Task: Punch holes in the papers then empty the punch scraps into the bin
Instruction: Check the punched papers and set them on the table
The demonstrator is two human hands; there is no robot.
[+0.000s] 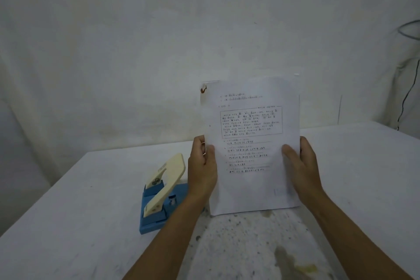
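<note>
You hold a sheaf of papers upright at the centre right of the frame, its lower edge resting on or just above the white tabletop. Your left hand grips the sheaf's left edge, thumb across the printed front and fingers behind; your right hand grips the right edge the same way, thumb lying on the page. Both grips are closed on the papers. The top sheet carries printed lines, a boxed paragraph and handwritten answers below it, and a rusty staple mark shows at its upper left corner.

The hole punch, blue base with a cream lever raised, sits on the tabletop at the lower left of centre, just beside your left wrist and apart from the papers. Its base is partly hidden behind your left forearm.

The tabletop near the bottom of the frame is stained and speckled with paint. A white wall fills the upper frame, and a dark cable hangs at the far right edge.
</note>
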